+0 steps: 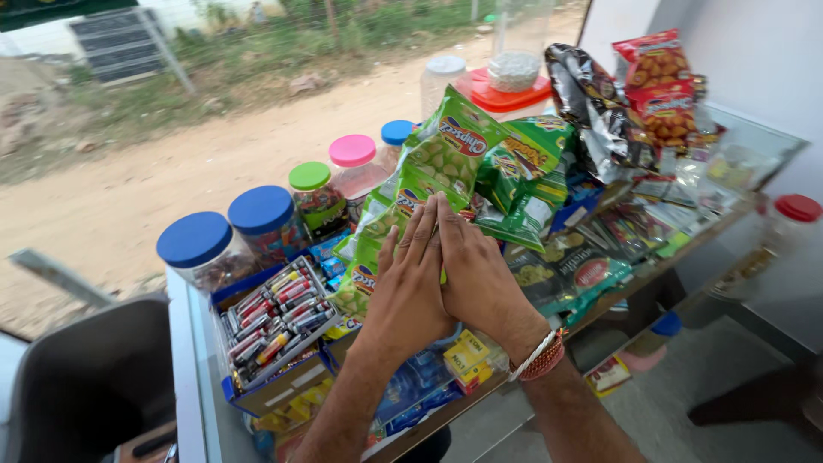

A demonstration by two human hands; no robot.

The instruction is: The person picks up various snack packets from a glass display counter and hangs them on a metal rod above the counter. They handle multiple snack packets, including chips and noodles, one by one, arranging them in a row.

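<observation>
My left hand (407,287) and my right hand (477,274) lie side by side, fingers straight and pressed flat on a hanging strip of green snack packets (446,150). The fingertips reach the lower green packets (377,231) near the middle of the counter. Neither hand is closed around anything. A red and white bangle (538,357) circles my right wrist. Below the hands lie small yellow boxes (467,353) and blue packets (420,390).
Plastic jars with blue lids (195,240), a green lid (309,176) and a pink lid (352,150) line the counter's left edge. A blue box of small bars (273,321) sits beside them. Silver and red snack bags (626,103) hang at right. A dirt road (171,171) runs beyond.
</observation>
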